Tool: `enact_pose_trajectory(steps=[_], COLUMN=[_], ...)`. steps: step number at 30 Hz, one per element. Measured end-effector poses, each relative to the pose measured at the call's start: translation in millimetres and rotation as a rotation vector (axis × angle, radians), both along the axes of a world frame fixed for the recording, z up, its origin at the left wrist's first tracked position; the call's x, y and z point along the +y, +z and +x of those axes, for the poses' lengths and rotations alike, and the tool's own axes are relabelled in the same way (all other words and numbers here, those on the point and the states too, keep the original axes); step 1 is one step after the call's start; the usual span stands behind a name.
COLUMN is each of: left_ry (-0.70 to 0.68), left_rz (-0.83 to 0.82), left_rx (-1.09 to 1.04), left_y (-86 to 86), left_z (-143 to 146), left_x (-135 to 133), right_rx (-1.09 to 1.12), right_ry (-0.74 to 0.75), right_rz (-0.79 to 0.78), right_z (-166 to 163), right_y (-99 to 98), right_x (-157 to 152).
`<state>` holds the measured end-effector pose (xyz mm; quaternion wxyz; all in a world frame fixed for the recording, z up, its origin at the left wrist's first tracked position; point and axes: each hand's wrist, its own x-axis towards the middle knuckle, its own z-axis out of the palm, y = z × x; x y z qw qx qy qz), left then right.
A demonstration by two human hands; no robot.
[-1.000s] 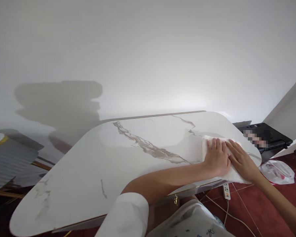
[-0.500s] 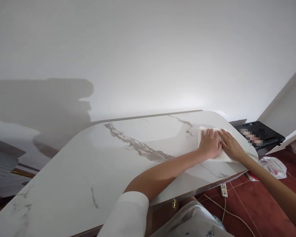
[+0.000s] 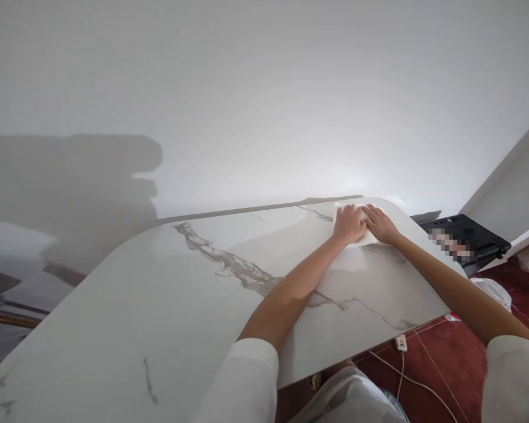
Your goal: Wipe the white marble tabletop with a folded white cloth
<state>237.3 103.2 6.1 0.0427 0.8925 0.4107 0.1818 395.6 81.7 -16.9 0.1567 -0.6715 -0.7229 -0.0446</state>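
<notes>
Both hands lie palm down on a white cloth [image 3: 369, 238] near the far right corner of a white marble-patterned tabletop [image 3: 194, 305]. My left hand [image 3: 350, 224] rests on the cloth's left part, its fingers spread and pointing toward the wall. Close beside it, my right hand [image 3: 381, 224] presses the right part with fingers stretched out, its thumb side near the left hand. Much of the cloth is hidden beneath the hands.
A white wall [image 3: 255, 106] rises behind the table's far edge. To the right stands a black case [image 3: 480, 235], with a white plastic bag [image 3: 494, 291] close by. On the red tiled floor [image 3: 449, 364] lie a power strip [image 3: 401, 343] and its cable.
Both hands and the cloth have slid away from me and slightly left, toward the table's far edge. The arms are stretched further, and the right sleeve now shows.
</notes>
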Motion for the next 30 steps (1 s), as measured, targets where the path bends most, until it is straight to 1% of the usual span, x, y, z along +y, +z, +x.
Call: enact_pose_trajectory(steps=[4,7,12,17,20,24,30], left_ry=[0.037,0.071,0.131,0.169,0.196,0.208,0.223], left_rz=[-0.001,0.003,0.001,0.006,0.019,0.026,0.037], left_rx=[-0.015,-0.015,-0.014,-0.018,-0.006,0.028,0.034], left_y=[0.1,-0.4,-1.4,-1.0,-0.7,0.2,3.4], left_z=[-11.8,-21.1,-34.4,-42.9,-43.8,-36.4,0.8], left_x=[23.9,36.6,51.5,62.6,64.8,64.3,57.7], right_rx=[0.029,0.026,0.041,0.081,0.121,0.152,0.18], right_ry=[-0.008,0.007,0.066,0.126,0.176,0.203,0.178], right_rz=[-0.031,-0.023,-0.022,-0.002,0.004,-0.049,-0.1], right_z=[-17.6,-29.2,-42.4,-47.1,-43.9,-31.2,6.6], right_y=[7.6,9.7,8.9,3.9,0.1,-1.2,2.0], right_x=[26.6,43.2,65.9,88.3,98.1,103.1,99.0])
